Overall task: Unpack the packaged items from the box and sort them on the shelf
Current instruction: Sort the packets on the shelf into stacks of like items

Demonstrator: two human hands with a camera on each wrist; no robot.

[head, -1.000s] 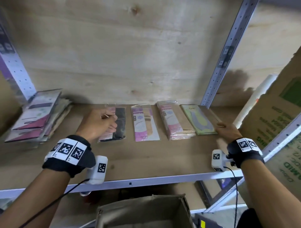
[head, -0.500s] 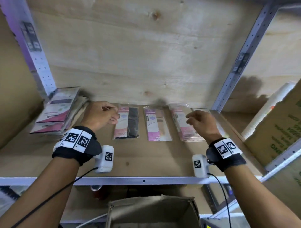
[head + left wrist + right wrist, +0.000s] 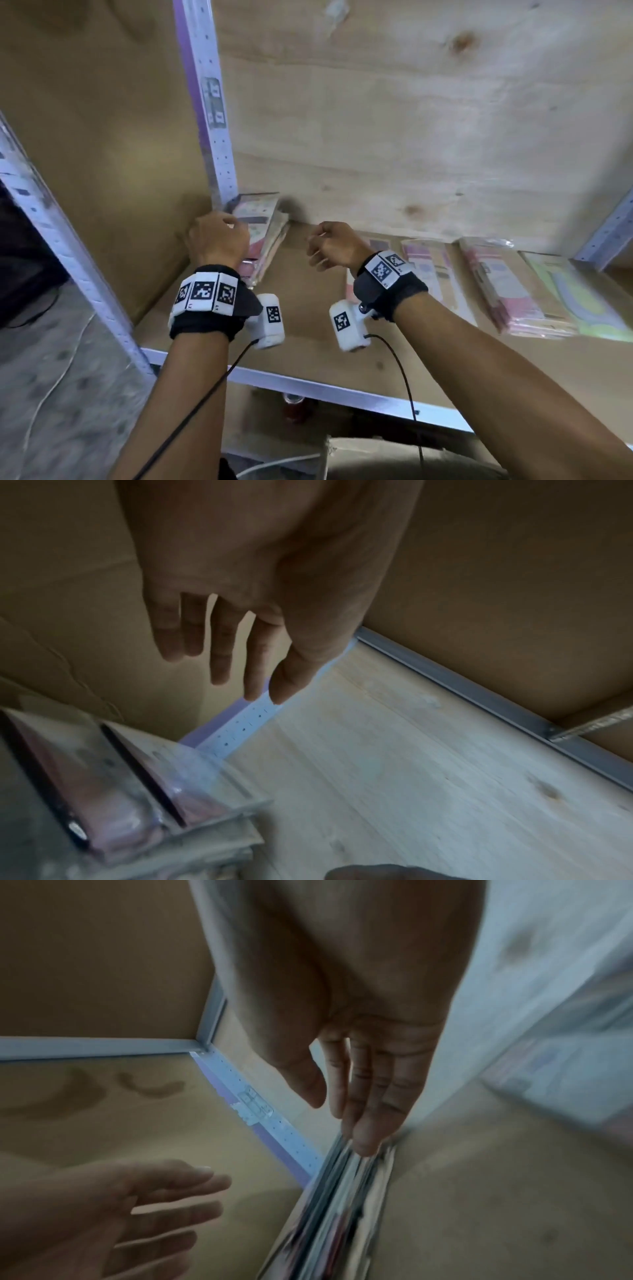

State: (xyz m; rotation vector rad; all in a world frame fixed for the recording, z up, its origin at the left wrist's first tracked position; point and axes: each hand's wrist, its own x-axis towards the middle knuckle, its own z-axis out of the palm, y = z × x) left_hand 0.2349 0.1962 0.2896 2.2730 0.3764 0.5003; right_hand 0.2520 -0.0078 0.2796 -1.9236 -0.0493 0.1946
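Packets (image 3: 263, 236) stand loosely stacked in the shelf's (image 3: 308, 308) back left corner, leaning by the metal upright (image 3: 212, 137); four sorted piles (image 3: 507, 291) lie flat to their right. My left hand (image 3: 215, 240) hovers at the stack's near side, fingers (image 3: 219, 647) straight and relaxed, holding nothing. My right hand (image 3: 334, 245) comes in from the other side, fingers (image 3: 366, 1123) extended, one tip at the packet edges. Best approach, I judge: bracket the stack from both sides, square the slippery edges, then take the whole bundle, not just the top few.
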